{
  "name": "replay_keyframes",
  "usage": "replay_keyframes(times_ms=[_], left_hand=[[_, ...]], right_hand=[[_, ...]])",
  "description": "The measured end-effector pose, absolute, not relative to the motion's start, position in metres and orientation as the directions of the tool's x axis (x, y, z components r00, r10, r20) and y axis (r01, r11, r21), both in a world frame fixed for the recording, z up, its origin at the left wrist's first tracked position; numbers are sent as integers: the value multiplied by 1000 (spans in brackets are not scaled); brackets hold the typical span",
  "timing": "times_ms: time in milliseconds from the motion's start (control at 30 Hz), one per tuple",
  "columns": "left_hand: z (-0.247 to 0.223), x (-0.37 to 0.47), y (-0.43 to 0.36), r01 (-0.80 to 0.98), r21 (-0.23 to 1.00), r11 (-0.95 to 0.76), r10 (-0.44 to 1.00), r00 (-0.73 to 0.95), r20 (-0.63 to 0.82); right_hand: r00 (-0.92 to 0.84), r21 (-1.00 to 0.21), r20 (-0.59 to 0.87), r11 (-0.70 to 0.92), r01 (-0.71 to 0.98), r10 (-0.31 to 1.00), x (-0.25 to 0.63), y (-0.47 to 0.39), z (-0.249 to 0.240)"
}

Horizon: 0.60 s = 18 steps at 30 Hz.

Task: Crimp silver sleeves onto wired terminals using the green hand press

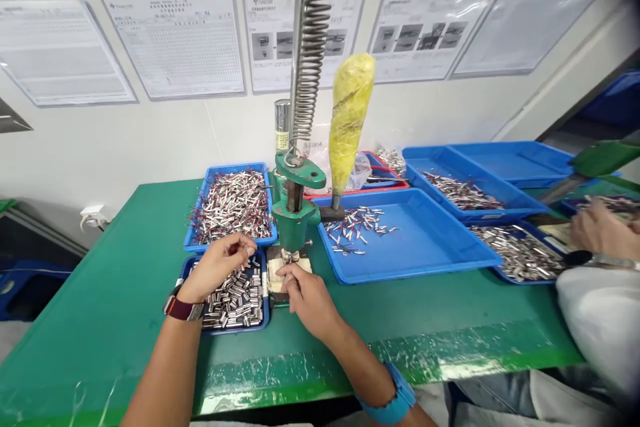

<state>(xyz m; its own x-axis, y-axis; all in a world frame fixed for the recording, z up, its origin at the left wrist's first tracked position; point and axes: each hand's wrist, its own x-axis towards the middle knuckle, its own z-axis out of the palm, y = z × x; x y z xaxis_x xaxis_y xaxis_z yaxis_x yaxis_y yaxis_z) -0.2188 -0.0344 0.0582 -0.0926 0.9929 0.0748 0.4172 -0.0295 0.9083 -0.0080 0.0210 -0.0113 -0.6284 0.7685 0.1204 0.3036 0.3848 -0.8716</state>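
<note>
Small, shiny, silver metal cylinders [235,304] are heaped in a shallow dark-blue plastic tray [240,330], just left of the green metal hand press [293,224]. By their look, they should be light, stiff and rather slippery, not easily crushed; each is best taken by its side between thumb and fingertip.

The left hand [219,268] is held over this tray, thumb and forefinger brought together; whether a piece is pinched there cannot be told. The right hand [310,297] is placed at the foot of the press, its forefinger extended over a pale pad [275,277]; whether anything is gripped cannot be told.

One press is seen, with one coiled steel spring [313,40] above and one yellow-wrapped handle [351,107] on its right. Left of the press, two trays are counted: that of cylinders and, behind it, one blue tray [271,214] of white parts with red and black wires [235,204], too many to count. Right of the press, one large blue tray [425,240] is partly filled with similar parts. Behind the press, five paper sheets [175,47] are mounted on the wall. Far right of it, one co-worker's hand [603,230] is seen.
</note>
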Motion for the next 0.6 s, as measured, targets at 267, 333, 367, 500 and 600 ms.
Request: replay_keyframes(times_ms=[267, 333, 367, 500, 600], left_hand=[[31, -199, -77, 915, 395, 81, 995, -55, -77], [21, -198, -71, 929, 355, 101, 994, -76, -83], [19, -200, -67, 933, 350, 89, 994, -62, -89], [19, -210, -59, 943, 333, 0, 991, 44, -125], [21, -215, -60, 935, 353, -9, 987, 64, -144]], right_hand=[[-643, -778, 95, 460, 429, 760, -8, 23, -1], [-644, -785, 97, 456, 420, 759, -8, 22, -1], [-645, -789, 101, 456, 411, 757, -8, 22, -1], [-639, -802, 128, 458, 383, 758, -8, 23, -5], [-630, -790, 146, 473, 390, 763, -9, 23, -6]])
